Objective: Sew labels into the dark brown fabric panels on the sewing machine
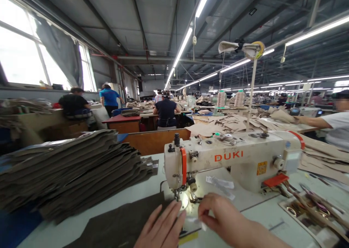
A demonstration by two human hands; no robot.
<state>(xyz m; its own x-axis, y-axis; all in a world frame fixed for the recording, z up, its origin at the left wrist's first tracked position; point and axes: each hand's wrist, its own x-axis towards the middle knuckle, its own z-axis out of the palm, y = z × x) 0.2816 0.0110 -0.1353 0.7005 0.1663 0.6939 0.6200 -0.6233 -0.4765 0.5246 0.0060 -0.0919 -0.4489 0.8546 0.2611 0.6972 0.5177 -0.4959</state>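
Observation:
My left hand [163,224] lies flat with fingers stretched out on the right end of a dark grey-brown fabric panel [117,222], close to the needle area. In front of it stands a white sewing machine [201,157] with "DUKI" in orange letters. My right hand [222,213] is closed in a pinch on a small white label [202,224], just right of the presser foot [177,195]. Behind that hand, a few white strips [220,182] lie on the machine bed. The fabric's edge under my left fingers is hidden.
A tall stack of dark fabric panels [81,168] leans at the left. On the right, a tray [302,219] holds scissors and small tools. Beige pieces [229,124] cover the table beyond the machine. Several people work farther off; one person's arm [313,122] reaches in at right.

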